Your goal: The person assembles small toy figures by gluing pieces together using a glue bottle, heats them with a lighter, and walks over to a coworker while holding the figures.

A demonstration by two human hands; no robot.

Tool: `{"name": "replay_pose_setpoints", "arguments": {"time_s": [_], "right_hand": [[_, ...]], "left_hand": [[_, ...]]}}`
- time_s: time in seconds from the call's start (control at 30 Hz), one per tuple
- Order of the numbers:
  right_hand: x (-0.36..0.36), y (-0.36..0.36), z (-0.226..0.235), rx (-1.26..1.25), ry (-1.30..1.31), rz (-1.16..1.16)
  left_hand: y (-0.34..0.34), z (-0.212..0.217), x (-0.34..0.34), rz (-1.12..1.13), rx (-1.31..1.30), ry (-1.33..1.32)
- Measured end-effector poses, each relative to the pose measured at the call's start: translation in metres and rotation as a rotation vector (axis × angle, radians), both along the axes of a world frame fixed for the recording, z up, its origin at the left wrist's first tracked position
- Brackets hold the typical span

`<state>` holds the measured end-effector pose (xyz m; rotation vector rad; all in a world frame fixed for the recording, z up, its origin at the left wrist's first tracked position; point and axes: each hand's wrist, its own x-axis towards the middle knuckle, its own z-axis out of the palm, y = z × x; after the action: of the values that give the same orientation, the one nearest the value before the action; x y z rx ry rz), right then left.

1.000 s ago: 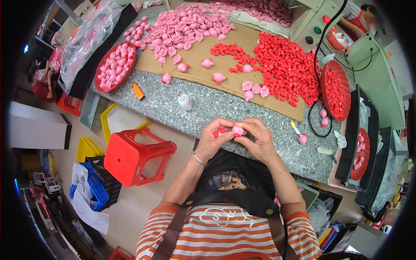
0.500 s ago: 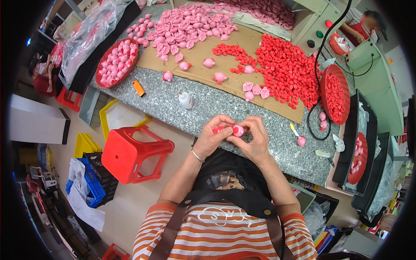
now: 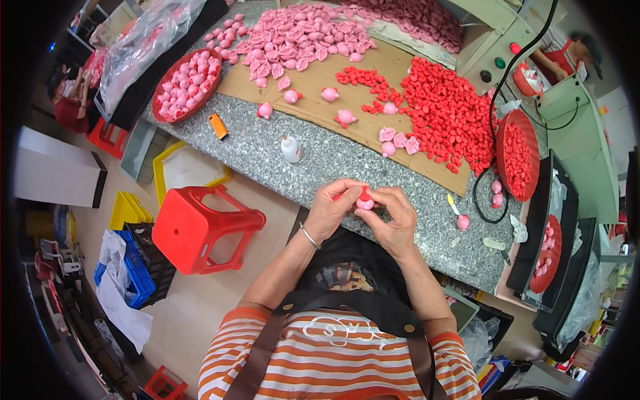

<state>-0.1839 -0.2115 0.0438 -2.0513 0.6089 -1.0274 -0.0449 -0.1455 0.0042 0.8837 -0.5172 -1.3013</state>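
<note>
Both the left hand [image 3: 331, 212] and right hand [image 3: 393, 217] pinch a small pink-and-red piece [image 3: 364, 200] in their fingers above the granite worktop [image 3: 333, 160]. A red tray [image 3: 185, 87] holds pink pieces; a red bowl [image 3: 517, 155] holds red ones.

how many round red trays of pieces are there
4: one of pink pieces at far left of the counter, one of red pieces at right, two lower right. Others may be hidden.

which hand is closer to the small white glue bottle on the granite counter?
Left. The left hand sits just below and right of the white glue bottle; the right hand is farther right, on the far side of the pink piece both hands hold.
</note>
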Motion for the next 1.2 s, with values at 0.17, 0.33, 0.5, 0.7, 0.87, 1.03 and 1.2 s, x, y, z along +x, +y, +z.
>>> {"name": "replay_pose_setpoints", "arguments": {"time_s": [0.17, 0.33, 0.5, 0.7, 0.87, 1.03, 1.2], "right_hand": [[0.000, 0.002, -0.002, -0.010, -0.015, -0.022], [-0.001, 0.004, -0.004, 0.059, -0.016, -0.100], [-0.005, -0.001, 0.002, 0.097, 0.056, -0.001], [-0.007, -0.002, -0.001, 0.103, 0.018, -0.001], [-0.005, -0.003, 0.000, 0.036, 0.025, -0.026], [-0.006, -0.004, 0.000, -0.046, 0.029, -0.032], [-0.010, -0.004, -0.002, -0.030, 0.039, -0.026]], "left_hand": [[0.001, 0.001, -0.001, 0.011, 0.013, -0.047], [0.001, 0.008, -0.004, -0.042, 0.020, -0.090], [0.003, -0.001, 0.009, -0.116, -0.047, -0.057], [0.003, -0.002, 0.008, -0.149, -0.015, -0.085], [0.006, 0.002, 0.009, -0.135, -0.081, -0.098], [0.008, 0.011, 0.011, -0.186, -0.106, -0.098], [0.006, 0.014, 0.006, -0.174, -0.095, -0.138]]}}
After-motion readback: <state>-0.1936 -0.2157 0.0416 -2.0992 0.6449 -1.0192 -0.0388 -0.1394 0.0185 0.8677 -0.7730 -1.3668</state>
